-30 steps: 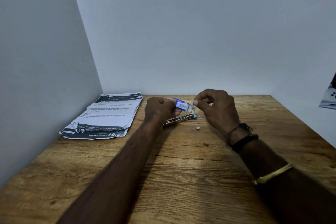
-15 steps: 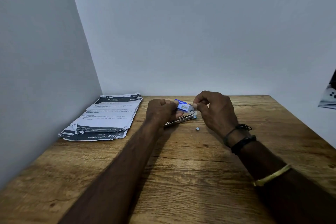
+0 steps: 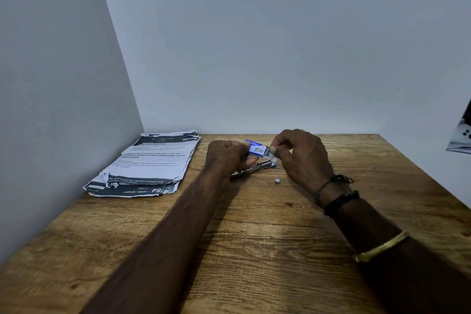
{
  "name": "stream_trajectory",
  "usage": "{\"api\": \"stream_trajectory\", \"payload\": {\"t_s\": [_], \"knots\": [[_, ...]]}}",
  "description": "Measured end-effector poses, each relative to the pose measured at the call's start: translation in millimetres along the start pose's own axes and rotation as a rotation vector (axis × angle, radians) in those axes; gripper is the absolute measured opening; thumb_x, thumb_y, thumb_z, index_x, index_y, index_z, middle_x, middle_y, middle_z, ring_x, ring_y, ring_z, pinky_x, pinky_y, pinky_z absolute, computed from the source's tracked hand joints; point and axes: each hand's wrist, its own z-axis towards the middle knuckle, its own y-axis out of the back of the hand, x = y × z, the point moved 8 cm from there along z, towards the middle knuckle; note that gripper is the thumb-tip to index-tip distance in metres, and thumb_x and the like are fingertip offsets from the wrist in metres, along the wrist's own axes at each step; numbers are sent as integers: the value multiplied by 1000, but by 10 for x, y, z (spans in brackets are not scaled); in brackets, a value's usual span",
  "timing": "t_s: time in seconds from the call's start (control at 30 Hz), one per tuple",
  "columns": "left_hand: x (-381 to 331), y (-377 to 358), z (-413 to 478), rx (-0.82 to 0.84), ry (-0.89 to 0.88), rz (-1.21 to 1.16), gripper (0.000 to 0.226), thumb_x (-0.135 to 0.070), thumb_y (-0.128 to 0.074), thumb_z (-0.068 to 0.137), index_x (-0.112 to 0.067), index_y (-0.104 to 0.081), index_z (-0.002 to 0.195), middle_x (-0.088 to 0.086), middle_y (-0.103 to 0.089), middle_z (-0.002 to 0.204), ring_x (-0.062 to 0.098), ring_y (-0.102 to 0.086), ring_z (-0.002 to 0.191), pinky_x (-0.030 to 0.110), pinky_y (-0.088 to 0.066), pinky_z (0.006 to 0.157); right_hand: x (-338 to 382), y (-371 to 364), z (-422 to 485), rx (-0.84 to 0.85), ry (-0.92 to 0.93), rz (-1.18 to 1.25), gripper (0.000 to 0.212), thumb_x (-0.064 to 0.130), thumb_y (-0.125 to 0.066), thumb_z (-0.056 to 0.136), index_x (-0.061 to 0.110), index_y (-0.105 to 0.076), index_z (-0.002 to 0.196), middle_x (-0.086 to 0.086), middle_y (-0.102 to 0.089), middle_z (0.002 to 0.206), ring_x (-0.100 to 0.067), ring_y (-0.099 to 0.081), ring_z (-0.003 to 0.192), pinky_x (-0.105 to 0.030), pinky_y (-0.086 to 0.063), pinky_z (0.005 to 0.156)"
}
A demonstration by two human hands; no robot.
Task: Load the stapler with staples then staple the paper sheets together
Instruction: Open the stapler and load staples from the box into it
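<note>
My left hand grips a small blue staple box above the wooden table. My right hand pinches the box's open right end, where a grey strip of staples shows. Under both hands lies the metal stapler, partly hidden by my left hand. A small loose clump of staples rests on the table just right of the stapler. The crumpled printed paper sheets lie stacked at the back left, against the wall.
White walls close the table on the left and at the back. A black-and-white object pokes in at the right edge, beyond the table's right side.
Both hands with the staple box have stayed nearly in place; my right hand's fingers have shifted slightly at the box's open end.
</note>
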Motion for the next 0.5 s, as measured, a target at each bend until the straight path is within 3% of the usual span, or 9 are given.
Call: {"api": "stream_trajectory", "payload": {"t_s": [0.1, 0.23, 0.37, 0.5], "knots": [[-15, -21, -12, 11, 0, -27, 12, 4, -67, 90, 5, -59, 80, 27, -70, 77, 25, -73, 59, 30, -64, 65, -43, -27, 16, 0, -45, 54, 9, 22, -71, 88, 23, -72, 79, 6, -72, 81, -17, -64, 85, -37, -52, 78], [-23, -14, -25, 4, 5, -24, 17, 4, -67, 90, 5, -58, 75, 25, -71, 76, 25, -73, 59, 28, -64, 63, -154, -89, 36, 35, -172, 187, 12, 21, -70, 90, 25, -71, 79, 11, -70, 83, -10, -64, 83, -15, -42, 64], [-19, -18, -30, 1, 3, -22, 29, 4, -67, 89, 0, -58, 62, 20, -71, 65, 24, -73, 57, 25, -63, 58, -212, -126, 35, 65, -233, 252, 12, 21, -70, 91, 23, -72, 79, 9, -71, 85, -11, -65, 83, -18, -42, 64], [-15, -17, -40, -1, 11, -18, 21, 5, -66, 90, 4, -60, 70, 20, -71, 68, 21, -72, 55, 25, -63, 57, -198, -80, 19, 34, -183, 159, 8, 23, -72, 88, 21, -76, 82, 11, -74, 88, -8, -66, 85, -15, -42, 67]]}}
